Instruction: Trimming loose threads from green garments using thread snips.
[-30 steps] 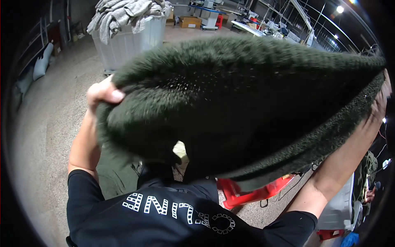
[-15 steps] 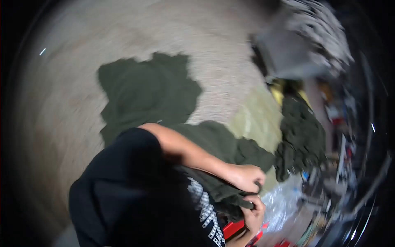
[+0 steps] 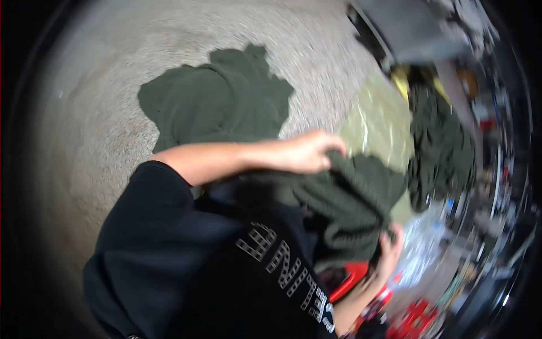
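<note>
A dark green knit-like garment (image 3: 361, 195) is stretched between my two hands in front of my body. My left hand (image 3: 307, 151) is closed on its upper edge, with the fingers bent round the cloth. Lower down on the right, my right hand (image 3: 390, 248) grips another edge of it; some of its fingers are hidden. Folds run through the cloth between the hands, and its near part is lost in shadow by my shirt. A second dark green garment (image 3: 209, 104) lies spread on the floor beyond my left forearm.
On the right, a crumpled dark green cloth pile (image 3: 443, 144) lies beside a yellowish plastic sheet (image 3: 379, 121). A grey box (image 3: 418, 31) stands at the far right. Clear plastic wrap (image 3: 420, 243) and red objects (image 3: 415, 319) are near my right arm, with blurred clutter along the right rim.
My hands were close together on the garment's edge; now they are apart, the left farther away and the right farther rightward, with the cloth opened between them. The view has shifted too.
</note>
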A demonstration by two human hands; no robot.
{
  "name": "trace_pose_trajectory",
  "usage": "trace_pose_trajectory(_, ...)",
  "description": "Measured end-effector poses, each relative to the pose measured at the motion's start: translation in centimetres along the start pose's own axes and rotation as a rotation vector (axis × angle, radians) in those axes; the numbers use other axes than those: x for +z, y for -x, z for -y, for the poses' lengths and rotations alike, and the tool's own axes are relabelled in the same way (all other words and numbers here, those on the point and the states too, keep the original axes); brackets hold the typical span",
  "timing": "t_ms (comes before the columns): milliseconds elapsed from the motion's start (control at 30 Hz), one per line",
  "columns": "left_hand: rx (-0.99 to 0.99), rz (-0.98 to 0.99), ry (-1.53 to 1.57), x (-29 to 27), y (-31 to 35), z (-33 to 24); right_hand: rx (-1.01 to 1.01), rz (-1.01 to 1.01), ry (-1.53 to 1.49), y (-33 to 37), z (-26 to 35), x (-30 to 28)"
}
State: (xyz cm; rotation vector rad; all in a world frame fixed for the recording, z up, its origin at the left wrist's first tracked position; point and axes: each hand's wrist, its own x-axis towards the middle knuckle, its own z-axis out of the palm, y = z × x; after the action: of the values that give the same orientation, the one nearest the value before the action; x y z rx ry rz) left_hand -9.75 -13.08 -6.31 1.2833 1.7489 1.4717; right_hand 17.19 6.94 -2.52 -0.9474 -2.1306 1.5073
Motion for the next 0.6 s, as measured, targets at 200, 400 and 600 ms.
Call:
trace_pose_trajectory(200, 0.327, -0.185, -0.511, 0.1, -3.3, 1.0, 0.197, -0.084, -0.41, -2.2, 1.1, 1.8)
trace_pose_trajectory(400, -0.352, 0.162, 0.146, 2.6, -4.8, 0.3, 0.196, -0.167, -0.441, -2.8, -3.8, 0.6)
trace_pose_trajectory(600, -0.453, 0.159, 0.71, 4.4, -5.1, -1.3, 0.116, -0.194, -0.221, -3.2, -9.5, 1.4)
